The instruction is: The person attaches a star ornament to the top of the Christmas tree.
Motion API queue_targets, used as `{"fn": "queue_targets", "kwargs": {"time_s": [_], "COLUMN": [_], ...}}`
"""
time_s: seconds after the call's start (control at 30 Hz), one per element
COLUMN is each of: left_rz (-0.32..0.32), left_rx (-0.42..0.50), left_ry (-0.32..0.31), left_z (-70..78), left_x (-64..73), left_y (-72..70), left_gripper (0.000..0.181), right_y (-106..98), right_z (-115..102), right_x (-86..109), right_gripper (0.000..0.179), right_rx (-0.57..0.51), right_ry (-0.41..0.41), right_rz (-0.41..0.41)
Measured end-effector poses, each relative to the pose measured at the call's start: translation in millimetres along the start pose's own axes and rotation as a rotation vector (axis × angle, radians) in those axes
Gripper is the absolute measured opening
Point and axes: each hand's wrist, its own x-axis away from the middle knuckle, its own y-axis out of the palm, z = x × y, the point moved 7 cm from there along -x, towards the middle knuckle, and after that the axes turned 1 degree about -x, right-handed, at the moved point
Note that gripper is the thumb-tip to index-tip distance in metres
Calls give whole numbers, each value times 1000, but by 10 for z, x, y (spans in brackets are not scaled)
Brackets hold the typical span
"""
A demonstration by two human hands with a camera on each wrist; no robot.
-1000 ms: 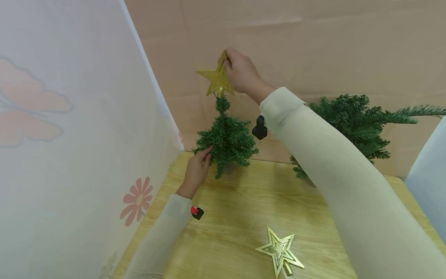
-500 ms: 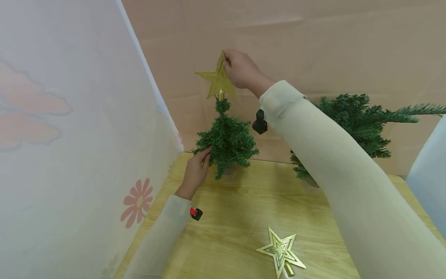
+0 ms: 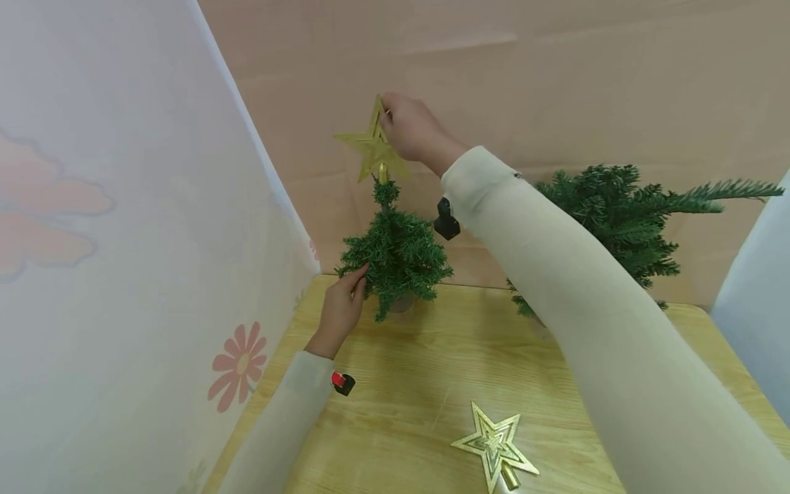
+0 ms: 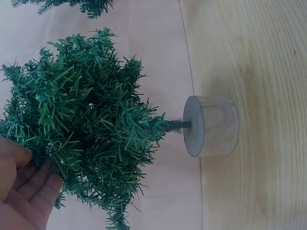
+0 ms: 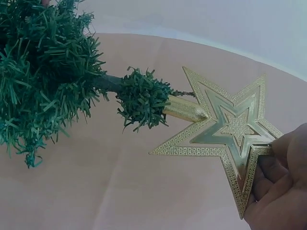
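One gold star (image 5: 236, 125), likely light and stiff, stood at 12 o'clock of the tree (image 3: 398, 250), right hand (image 3: 415, 128) pinching its 1-o'clock edge, left hand (image 3: 339, 312) pinching 8-o'clock branches (image 4: 72, 149). Its tube (image 5: 184, 109) probably offered firmer hold.

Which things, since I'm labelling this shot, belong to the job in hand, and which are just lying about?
Apparently in the job:
small tree, touched by the left hand
gold star, held by the right hand at that tree's tip

Not in use:
second star, flat on the table
second tree, partly behind the right sleeve
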Motion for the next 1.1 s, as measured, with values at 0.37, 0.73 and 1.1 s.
{"fn": "queue_targets", "kwargs": {"time_s": [0.37,0.73,1.1], "left_rz": [-10,-5,-28], "left_rx": [-9,-12,-19], "left_ry": [-8,15,9], "left_z": [-19,4,48], "left_x": [27,23,50], "left_y": [-13,-24,9], "left_gripper": [37,37,38], "right_y": [32,9,34], "right_z": [2,-7,17], "right_x": [-26,-17,-10], "right_gripper": [25,26,30], "right_rx": [46,70,61], "right_ry": [8,5,-13], "right_rz": [23,26,9]}}
